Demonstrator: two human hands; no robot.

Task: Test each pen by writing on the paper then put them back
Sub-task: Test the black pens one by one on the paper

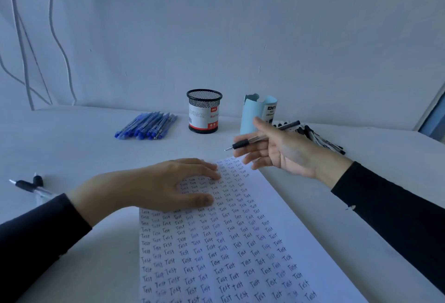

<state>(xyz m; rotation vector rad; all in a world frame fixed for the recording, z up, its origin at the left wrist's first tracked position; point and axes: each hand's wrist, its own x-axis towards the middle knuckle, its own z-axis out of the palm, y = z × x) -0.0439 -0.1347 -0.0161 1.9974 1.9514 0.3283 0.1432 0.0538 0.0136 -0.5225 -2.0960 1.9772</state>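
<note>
A white sheet of paper (301, 242) covered with rows of the handwritten word "Test" lies on the table in front of me. My left hand (154, 186) rests flat on its upper left part, fingers straight. My right hand (281, 151) hovers above the paper's far corner, palm turned up, and holds a black pen (255, 140) between thumb and fingers, tip pointing left. A pile of black pens (320, 137) lies behind that hand. Several blue pens (147, 125) lie in a bunch at the back left.
A black mesh pen cup (204, 111) with a red and white label stands at the back centre, a light blue holder (252, 116) to its right. An uncapped black pen (30, 187) and its cap (38, 180) lie at the left. Cables (21, 37) hang on the wall.
</note>
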